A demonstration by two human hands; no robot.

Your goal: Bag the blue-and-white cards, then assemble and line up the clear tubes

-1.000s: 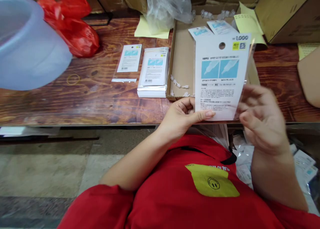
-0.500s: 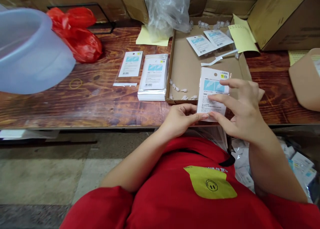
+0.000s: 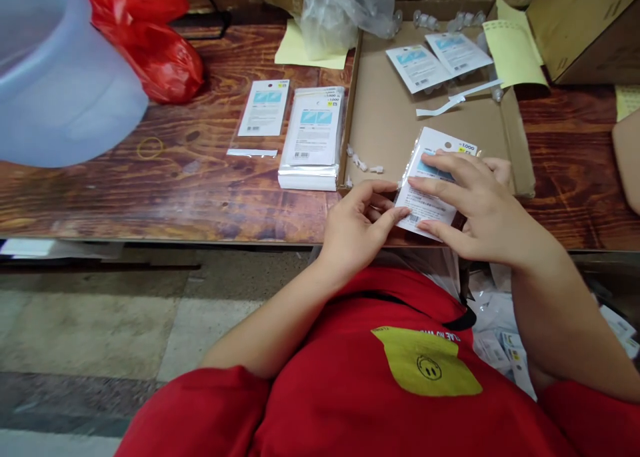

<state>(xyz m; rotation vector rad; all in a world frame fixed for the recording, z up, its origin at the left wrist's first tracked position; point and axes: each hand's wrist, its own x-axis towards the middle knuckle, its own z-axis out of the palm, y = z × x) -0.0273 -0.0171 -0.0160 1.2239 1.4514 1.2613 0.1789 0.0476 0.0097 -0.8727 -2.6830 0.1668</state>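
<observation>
A white product card in a clear plastic sleeve [image 3: 425,204], printed with blue pictures and a price, is tilted over the front edge of a shallow cardboard tray [image 3: 380,134]. My left hand [image 3: 361,225] pinches its lower left corner between thumb and fingers. Across its printed face lie the fingers of my right hand [image 3: 480,207], with the thumb at the lower edge; whatever is behind the card is hidden. To the left are a stack of the same cards in sleeves [image 3: 314,134] and a single sleeved card [image 3: 263,109].
Two more cards [image 3: 417,67], a white paper strip [image 3: 440,108] and small white plastic pieces [image 3: 363,164] lie in the tray. A blue translucent basin [image 3: 75,110], red plastic bag [image 3: 165,64] and rubber band [image 3: 150,148] occupy the left. A cardboard box [image 3: 590,30] stands back right.
The sleeved card has turned clockwise and tilted in my hands. My right hand's fingers now lie flatter across its face. The view has shifted slightly.
</observation>
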